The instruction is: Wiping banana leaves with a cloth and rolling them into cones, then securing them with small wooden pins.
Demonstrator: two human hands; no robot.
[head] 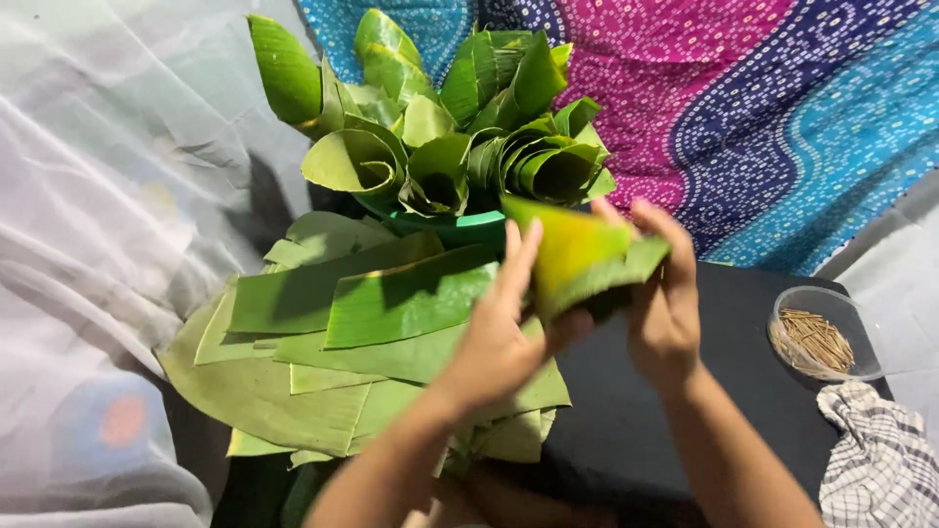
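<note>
Evidently we are mid-roll: our left hand (499, 337) and right hand (665, 303) both grip one leaf strip (577, 259), curling it into a cone above the dark cloth (743, 381). Flat cut leaves (372, 323) lie stacked at left within reach; finished cones (440, 147) stand upright in the green tub (460, 227); a bowl of sticks (817, 337) sits at right.

Bright, even overhead light, soft shadows under the leaves, slight motion blur, mild edge stretching.
</note>
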